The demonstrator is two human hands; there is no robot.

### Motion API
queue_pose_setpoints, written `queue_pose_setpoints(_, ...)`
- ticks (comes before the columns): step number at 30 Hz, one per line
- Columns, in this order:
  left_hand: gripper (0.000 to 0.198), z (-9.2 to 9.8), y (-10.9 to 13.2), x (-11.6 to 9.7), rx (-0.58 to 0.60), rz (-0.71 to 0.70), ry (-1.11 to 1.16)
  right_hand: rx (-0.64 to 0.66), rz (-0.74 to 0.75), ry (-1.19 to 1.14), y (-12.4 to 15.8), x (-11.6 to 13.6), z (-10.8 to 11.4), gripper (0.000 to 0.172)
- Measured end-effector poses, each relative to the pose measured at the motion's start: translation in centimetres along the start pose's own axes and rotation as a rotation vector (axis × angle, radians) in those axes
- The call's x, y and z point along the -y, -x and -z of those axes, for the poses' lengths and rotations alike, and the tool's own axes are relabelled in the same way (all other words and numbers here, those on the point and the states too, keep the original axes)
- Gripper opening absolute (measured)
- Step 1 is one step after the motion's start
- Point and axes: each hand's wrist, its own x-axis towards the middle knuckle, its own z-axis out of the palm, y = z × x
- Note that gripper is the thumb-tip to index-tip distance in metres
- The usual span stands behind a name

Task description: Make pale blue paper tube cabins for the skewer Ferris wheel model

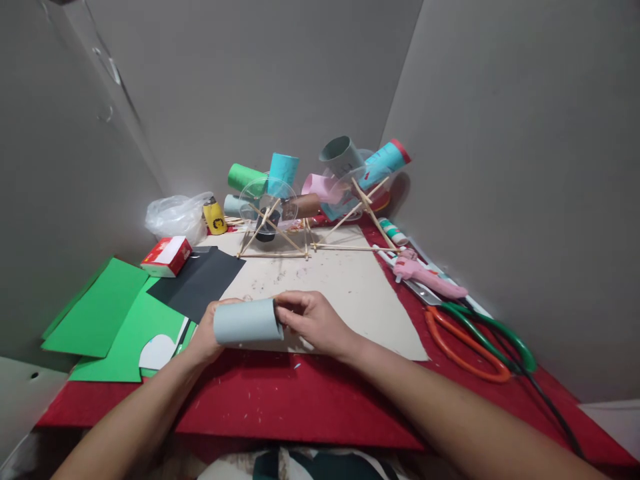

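A pale blue paper roll (247, 321) lies sideways between my two hands, just above the near edge of a beige board (350, 293). My left hand (207, 337) wraps round the roll's left end. My right hand (313, 319) pinches the roll's right end with its fingers curled together. At the far side of the board stands a wooden stick frame (280, 237) bearing several coloured paper tubes (283, 175) and clear plastic discs.
Green paper sheets (100, 310) and a black sheet (197, 280) lie at the left, with a red and white box (167, 256) and a plastic bag (175, 215). Orange and green scissors (470, 337), a pink glue gun (430, 277) and a glue tube (393, 231) lie at the right. Grey walls close in.
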Motion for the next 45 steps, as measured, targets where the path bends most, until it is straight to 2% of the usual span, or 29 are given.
queue_pose_setpoints(2,0.024,0.0,0.2,-0.4,0.035,-0.016,0.016,-0.01,-0.058,-0.078,-0.2,-0.2,0.1,0.018)
queue_pose_setpoints(6,0.02,-0.2,0.4,-0.9,0.095,-0.045,0.034,-0.059,-0.043,-0.104,-0.2,-0.2,0.0,0.015)
queue_pose_setpoints(10,0.019,-0.6,0.5,-0.7,0.067,-0.016,0.114,-0.091,-0.07,-0.16,0.0,-0.2,-0.2,0.013)
queue_pose_setpoints(13,0.027,-0.7,0.3,-0.5,0.051,-0.001,0.199,-0.129,-0.116,-0.232,-0.2,-0.5,0.0,0.014)
queue_pose_setpoints(16,0.036,-0.6,0.1,-0.7,0.03,-0.012,0.292,-0.223,-0.162,-0.34,-0.6,-0.9,0.2,0.01)
queue_pose_setpoints(21,0.047,-0.4,0.1,-1.1,-0.009,-0.032,0.398,-0.307,-0.322,-0.555,-1.0,-1.3,0.1,0.008)
queue_pose_setpoints(26,0.048,-0.5,0.7,-1.3,-0.057,-0.118,0.284,-0.271,-0.507,-0.697,-0.7,-1.0,-0.4,0.015)
queue_pose_setpoints(31,0.061,-0.9,1.3,-1.2,-0.079,-0.204,0.231,-0.206,-0.658,-0.759,-0.4,-0.7,-0.6,0.018)
queue_pose_setpoints(35,0.042,-0.9,1.8,-0.8,-0.114,-0.382,-0.011,-0.188,-0.708,-0.773,-0.1,-1.4,-0.6,0.02)
queue_pose_setpoints(38,0.03,-0.7,1.9,-0.7,-0.081,-0.495,-0.168,-0.105,-0.71,-0.748,0.3,-2.0,-0.5,0.02)
queue_pose_setpoints(41,0.024,-0.4,1.9,-0.7,-0.006,-0.487,-0.242,0.005,-0.722,-0.719,0.6,-2.5,-0.4,0.017)
queue_pose_setpoints(45,0.021,-0.3,2.1,-0.9,0.056,-0.485,-0.249,0.075,-0.748,-0.704,0.9,-2.8,-0.6,0.014)
